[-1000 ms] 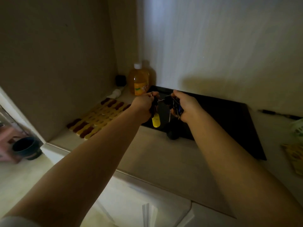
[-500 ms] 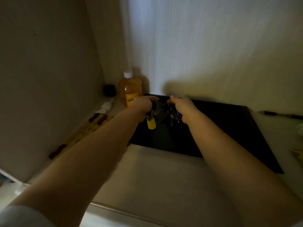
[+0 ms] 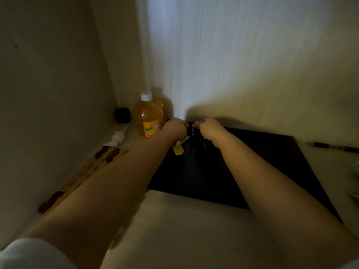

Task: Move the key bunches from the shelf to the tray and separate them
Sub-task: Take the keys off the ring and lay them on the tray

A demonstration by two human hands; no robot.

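Both my hands are held above the far left part of a flat black tray [image 3: 252, 167] on a pale shelf surface. My left hand [image 3: 175, 128] grips a key bunch with a yellow tag [image 3: 178, 150] that dangles below the fist. My right hand [image 3: 208, 129] is closed on a second dark key bunch [image 3: 204, 141], whose keys hang under the palm. The two fists are close together, and a small metal piece [image 3: 192, 131] shows between them. Most of the keys are lost in the dark.
An orange bottle [image 3: 148, 117] with a white cap stands at the tray's far left corner, next to a small black object [image 3: 122, 115]. A white pump nozzle [image 3: 116, 137] and a slatted wooden mat [image 3: 81, 177] lie left. A pen [image 3: 334, 146] lies right.
Both hands have moved farther in toward the back wall with the keys, and the view has leaned closer over the shelf. The yellow tag still hangs from the left hand.
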